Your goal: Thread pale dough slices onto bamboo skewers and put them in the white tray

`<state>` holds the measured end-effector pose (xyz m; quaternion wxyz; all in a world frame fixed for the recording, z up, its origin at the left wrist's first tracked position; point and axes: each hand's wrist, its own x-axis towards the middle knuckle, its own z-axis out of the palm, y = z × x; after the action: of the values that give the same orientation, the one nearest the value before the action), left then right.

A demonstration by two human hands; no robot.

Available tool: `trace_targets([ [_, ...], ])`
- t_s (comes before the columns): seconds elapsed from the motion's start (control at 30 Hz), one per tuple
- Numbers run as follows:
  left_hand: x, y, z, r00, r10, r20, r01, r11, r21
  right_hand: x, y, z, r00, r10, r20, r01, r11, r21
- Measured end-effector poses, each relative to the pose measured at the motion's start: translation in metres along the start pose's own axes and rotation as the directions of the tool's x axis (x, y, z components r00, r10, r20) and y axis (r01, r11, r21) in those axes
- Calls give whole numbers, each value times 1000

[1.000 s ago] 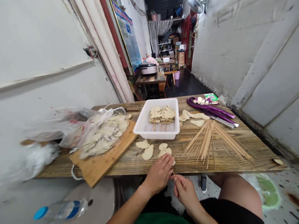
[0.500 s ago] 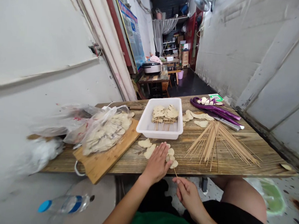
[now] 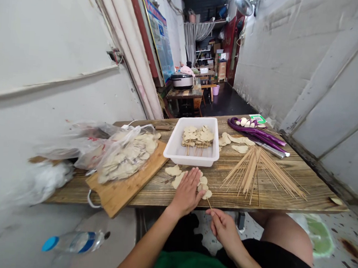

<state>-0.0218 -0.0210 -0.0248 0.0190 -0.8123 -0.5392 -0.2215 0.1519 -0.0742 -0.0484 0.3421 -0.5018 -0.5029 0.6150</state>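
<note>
My left hand (image 3: 187, 191) lies flat with fingers stretched out on loose pale slices (image 3: 176, 175) near the front edge of the wooden table (image 3: 272, 196). My right hand (image 3: 223, 227) hovers just below the table edge, fingers pinched on a thin bamboo skewer (image 3: 209, 203) whose far end carries a few pale slices (image 3: 205, 191) lying on the table. A white plastic tray (image 3: 193, 148) behind them holds several filled skewers.
A fan of bare bamboo skewers (image 3: 260, 171) spreads on the right. A cutting board (image 3: 124, 183) with a plastic bag of slices (image 3: 126, 155) sits left. Purple eggplants (image 3: 258, 131) and a knife lie at the back right. A water bottle (image 3: 75, 241) lies on the floor.
My left hand left the skewer by my right hand and moved forward onto the loose slices, now lying flat. The right hand keeps its pinch on the skewer.
</note>
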Motion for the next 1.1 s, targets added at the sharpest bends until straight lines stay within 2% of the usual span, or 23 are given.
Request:
trace_targets([
  [0.07,-8,-2,-6,984,-82,-160,81,997,-13,-5,-2,-4,1000,-17,8,17,1000,-25],
  [0.13,-19,-6,-10,926,-202,-320,186,979,-81,-14,-6,-7,999,-43,10,44,998,-55],
  [0.2,-29,-9,-14,858,-333,-391,265,939,-217,-23,-10,-8,996,-84,10,84,992,-97],
  [0.23,-33,-10,-16,832,-400,-384,296,906,-301,-27,-12,-8,994,-107,16,108,986,-125],
  [0.33,-38,-12,-25,789,-538,-295,337,782,-525,-36,-17,-5,984,-176,42,181,958,-223],
  [0.43,-37,-12,-35,771,-593,-230,307,664,-682,-39,-23,-1,975,-213,63,222,928,-298],
  [0.47,-36,-12,-38,763,-616,-194,292,597,-747,-40,-25,0,973,-221,72,233,919,-318],
  [0.5,-34,-11,-40,755,-641,-142,274,504,-819,-39,-27,1,971,-225,84,240,911,-334],
  [0.57,-31,-10,-44,746,-666,1,232,258,-938,-39,-31,4,968,-225,108,249,900,-359],
  [0.67,-29,-9,-46,761,-620,191,184,-76,-980,-36,-33,11,969,-203,139,242,892,-381],
  [0.77,-29,-12,-44,778,-563,279,176,-231,-957,-33,-31,17,971,-201,130,236,889,-391],
  [0.87,-30,-18,-40,779,-551,299,184,-256,-949,-30,-29,18,967,-210,142,251,875,-414],
  [0.93,-31,-23,-39,771,-574,275,190,-206,-960,-28,-33,13,956,-236,173,290,844,-451],
  [1.0,-34,-29,-38,739,-636,220,207,-96,-973,-25,-44,6,940,-286,187,342,797,-497],
  [1.1,-39,-40,-34,655,-754,55,281,175,-944,-15,-73,-4,913,-371,169,398,727,-560],
])
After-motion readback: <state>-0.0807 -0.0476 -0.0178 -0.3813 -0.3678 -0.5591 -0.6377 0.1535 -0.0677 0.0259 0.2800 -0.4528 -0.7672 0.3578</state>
